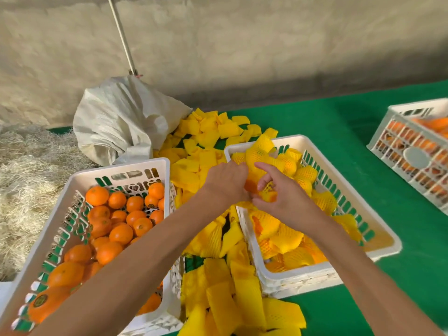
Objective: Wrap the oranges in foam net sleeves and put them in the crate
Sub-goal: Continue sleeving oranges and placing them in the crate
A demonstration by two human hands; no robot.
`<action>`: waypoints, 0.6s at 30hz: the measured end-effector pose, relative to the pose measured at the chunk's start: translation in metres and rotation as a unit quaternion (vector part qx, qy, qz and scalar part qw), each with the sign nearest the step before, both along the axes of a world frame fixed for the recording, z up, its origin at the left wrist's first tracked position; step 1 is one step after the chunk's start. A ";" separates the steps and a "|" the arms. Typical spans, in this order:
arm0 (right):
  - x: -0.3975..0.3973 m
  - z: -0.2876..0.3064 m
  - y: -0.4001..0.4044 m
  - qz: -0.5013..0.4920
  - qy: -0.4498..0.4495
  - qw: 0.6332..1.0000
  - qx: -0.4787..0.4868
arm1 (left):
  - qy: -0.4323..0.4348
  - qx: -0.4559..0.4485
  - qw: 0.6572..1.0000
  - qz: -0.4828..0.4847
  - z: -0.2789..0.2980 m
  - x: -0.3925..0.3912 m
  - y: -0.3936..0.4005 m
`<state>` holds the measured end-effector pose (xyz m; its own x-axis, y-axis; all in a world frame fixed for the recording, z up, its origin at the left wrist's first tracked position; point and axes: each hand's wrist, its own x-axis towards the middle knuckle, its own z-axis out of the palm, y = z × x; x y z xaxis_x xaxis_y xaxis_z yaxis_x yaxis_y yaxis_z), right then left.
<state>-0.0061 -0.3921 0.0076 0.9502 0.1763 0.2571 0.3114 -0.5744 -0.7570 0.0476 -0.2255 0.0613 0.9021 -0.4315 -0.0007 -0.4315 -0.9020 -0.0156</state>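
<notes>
Our left hand (pixel 226 181) and right hand (pixel 278 190) both pinch one orange (pixel 251 185), seemingly half inside a yellow foam sleeve (pixel 260 154), over the crate (pixel 315 272) beneath them.

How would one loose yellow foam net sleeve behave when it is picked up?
A foam net sleeve probably feels very light and floppy: the flat pieces lie bent and overlapping. Its open mesh likely stretches, since wrapped oranges bulge inside theirs.
</notes>
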 end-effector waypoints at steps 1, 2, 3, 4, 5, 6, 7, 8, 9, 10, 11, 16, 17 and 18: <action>-0.003 0.004 -0.012 -0.017 -0.003 1.000 0.001 | 0.011 -0.016 1.000 -0.014 0.003 0.003 -0.013; -0.007 0.008 -0.025 -0.034 -0.007 0.999 0.000 | 0.023 -0.036 0.999 -0.030 0.005 0.005 -0.026; -0.011 0.011 -0.038 -0.048 -0.009 0.999 0.000 | 0.037 -0.057 0.997 -0.046 0.006 0.005 -0.039; -0.016 0.014 -0.050 -0.060 -0.008 0.998 0.002 | 0.055 -0.075 0.994 -0.060 0.005 0.005 -0.051; -0.020 0.016 -0.060 -0.069 -0.004 0.998 0.004 | 0.078 -0.091 0.990 -0.073 0.003 0.004 -0.062; -0.024 0.018 -0.069 -0.076 0.001 0.997 0.006 | 0.108 -0.107 0.985 -0.084 0.001 0.004 -0.072; -0.028 0.019 -0.075 -0.081 0.007 0.997 0.003 | 0.141 -0.122 0.978 -0.095 -0.003 0.003 -0.079; -0.031 0.019 -0.080 -0.082 0.007 0.997 -0.010 | 0.172 -0.135 0.970 -0.106 -0.007 0.003 -0.084; -0.033 0.018 -0.082 -0.081 -0.001 0.996 -0.032 | 0.194 -0.145 0.964 -0.113 -0.011 0.003 -0.086; -0.035 0.017 -0.081 -0.078 -0.016 0.995 -0.058 | 0.206 -0.154 0.959 -0.115 -0.015 0.003 -0.086; -0.036 0.015 -0.078 -0.074 -0.030 0.994 -0.074 | 0.211 -0.163 0.957 -0.111 -0.020 0.003 -0.083; -0.030 0.000 -0.036 -0.026 0.007 0.999 -0.023 | 0.187 -0.206 0.960 -0.038 -0.033 0.008 -0.033; -0.027 -0.004 -0.024 -0.012 0.021 1.000 -0.019 | 0.166 -0.208 0.964 -0.023 -0.034 0.009 -0.016; -0.024 -0.009 -0.013 0.000 0.035 0.999 -0.015 | 0.147 -0.213 0.966 -0.005 -0.036 0.009 0.001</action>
